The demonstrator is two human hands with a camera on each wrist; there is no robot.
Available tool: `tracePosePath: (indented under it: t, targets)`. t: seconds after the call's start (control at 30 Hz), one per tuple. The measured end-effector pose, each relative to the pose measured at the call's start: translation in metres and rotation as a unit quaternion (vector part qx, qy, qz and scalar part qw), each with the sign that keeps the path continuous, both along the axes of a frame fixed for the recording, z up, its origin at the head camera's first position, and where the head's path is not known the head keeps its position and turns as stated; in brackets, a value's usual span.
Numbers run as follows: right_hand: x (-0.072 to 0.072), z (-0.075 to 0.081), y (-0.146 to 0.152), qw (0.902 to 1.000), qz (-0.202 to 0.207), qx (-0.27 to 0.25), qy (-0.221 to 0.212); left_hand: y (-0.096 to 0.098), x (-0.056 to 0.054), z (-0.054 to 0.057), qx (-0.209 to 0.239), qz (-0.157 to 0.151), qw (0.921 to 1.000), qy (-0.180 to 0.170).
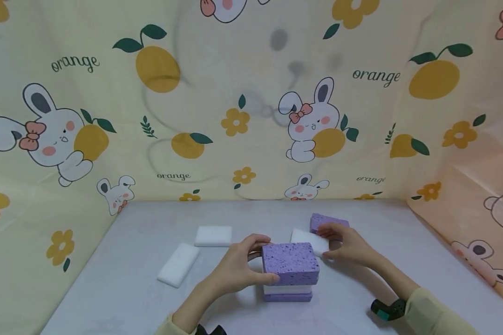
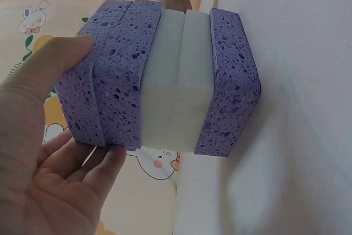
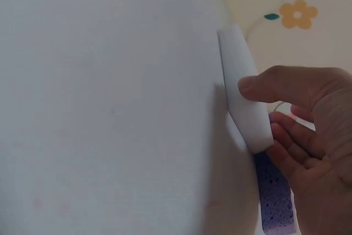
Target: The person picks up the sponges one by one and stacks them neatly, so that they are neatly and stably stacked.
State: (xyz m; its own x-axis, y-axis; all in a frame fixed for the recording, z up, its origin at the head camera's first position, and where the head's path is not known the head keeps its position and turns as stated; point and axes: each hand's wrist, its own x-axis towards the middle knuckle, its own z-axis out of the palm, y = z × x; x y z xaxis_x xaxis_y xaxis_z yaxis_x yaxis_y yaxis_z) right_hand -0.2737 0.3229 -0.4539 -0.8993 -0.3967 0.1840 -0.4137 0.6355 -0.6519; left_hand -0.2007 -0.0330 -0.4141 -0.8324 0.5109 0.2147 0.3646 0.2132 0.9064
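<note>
A stack of sponges stands on the table: two purple sponges [image 2: 118,75] on top, two white sponge blocks [image 2: 176,86] in the middle and a purple sponge [image 2: 231,81] at the bottom. My left hand [image 1: 230,270] grips the upper purple part, thumb on the near side and fingers at the far side. Right of and behind the stack, my right hand [image 1: 352,246] pinches a white sponge block [image 3: 242,81] by its edges, thumb on the near edge. Whether this block touches the table I cannot tell. A pitted purple sponge [image 1: 328,221] lies just behind it, partly covered by the fingers.
On the left of the white table [image 1: 130,270] lie two loose white blocks, one flat at the back [image 1: 213,236] and one slanted [image 1: 178,265]. Printed cloth [image 1: 251,93] with rabbits and oranges walls off the back and both sides.
</note>
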Motion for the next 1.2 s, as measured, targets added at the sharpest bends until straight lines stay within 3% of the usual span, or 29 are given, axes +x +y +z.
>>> tracePosePath:
  t: [0.4,1.2]
  targets:
    - [-0.006,-0.002,-0.001,0.9989,0.046,0.001,0.014,-0.001,-0.001,-0.001,0.000,0.002,1.0000,0.001]
    - [0.005,0.001,-0.007,0.9992,0.026,0.027,0.012,0.001,-0.001,-0.002,0.004,-0.004,1.0000,0.003]
